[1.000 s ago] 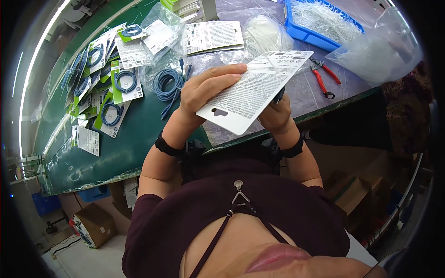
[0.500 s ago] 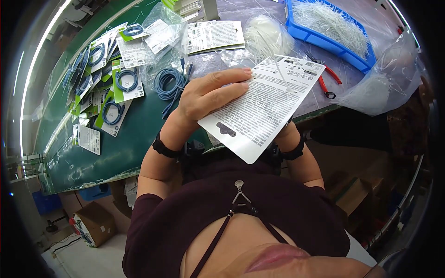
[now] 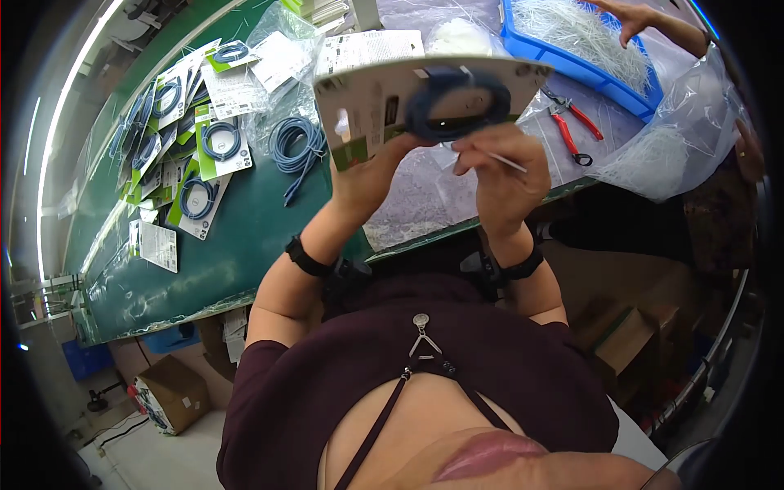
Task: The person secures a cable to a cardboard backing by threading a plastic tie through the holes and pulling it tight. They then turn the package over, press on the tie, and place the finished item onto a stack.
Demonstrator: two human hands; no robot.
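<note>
My left hand (image 3: 366, 184) grips the lower left edge of a hang card (image 3: 367, 102), which is tilted up and blurred by motion. Coiled on the card's printed front is a dark blue cable (image 3: 416, 106). Just below that coil, the bent fingers of my right hand (image 3: 516, 173) are pinched on a thin white cable tie (image 3: 500, 158), whose tail pokes out to the right. Where the tie meets the card is hidden. A loose coiled blue cable (image 3: 296, 147) lies on the table left of my left hand.
Carded cables (image 3: 220, 142) are heaped on the green table (image 3: 237, 261) at left. Red-handled cutters (image 3: 569, 131) lie right of my right hand. A co-worker's hand (image 3: 633, 18) reaches over a blue bin (image 3: 563, 72) of clear strips, beside a plastic bag (image 3: 661, 155).
The card has swung up from its printed back to show the side with the cable. My right hand has come out from behind it. A co-worker's hand has appeared at the bin.
</note>
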